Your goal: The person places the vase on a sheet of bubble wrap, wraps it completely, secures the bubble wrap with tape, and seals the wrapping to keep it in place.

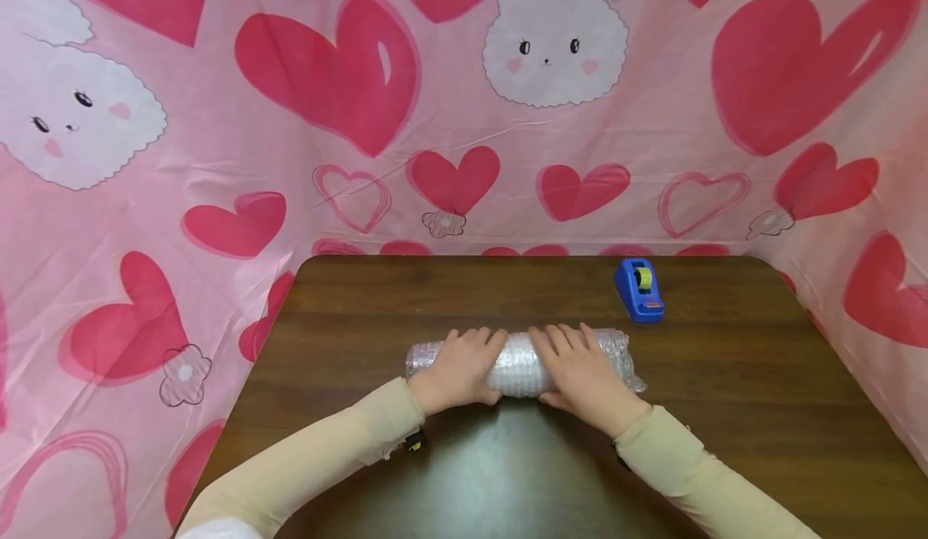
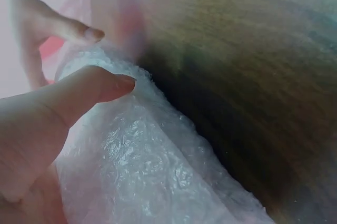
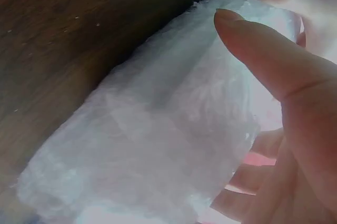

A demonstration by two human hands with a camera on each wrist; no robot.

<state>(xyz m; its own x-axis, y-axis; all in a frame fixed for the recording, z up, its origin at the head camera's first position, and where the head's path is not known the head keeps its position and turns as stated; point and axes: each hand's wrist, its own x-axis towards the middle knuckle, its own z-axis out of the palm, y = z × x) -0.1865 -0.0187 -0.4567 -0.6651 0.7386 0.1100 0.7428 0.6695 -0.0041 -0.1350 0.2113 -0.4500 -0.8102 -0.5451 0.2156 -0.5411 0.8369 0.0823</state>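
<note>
A roll of bubble wrap lies sideways on the brown table, clear and shiny, with a loose ragged edge at its right end. My left hand grips it left of its middle, fingers over the top and thumb on the near side. On the right half, my right hand holds it the same way. The left wrist view shows the left thumb against the crinkled wrap. In the right wrist view the right thumb lies along the wrap, with fingers curving round its far side.
A blue tape dispenser with a yellowish roll stands behind and to the right of the wrap. The wooden table meets a pink cloth backdrop with hearts and rabbits at the back and sides.
</note>
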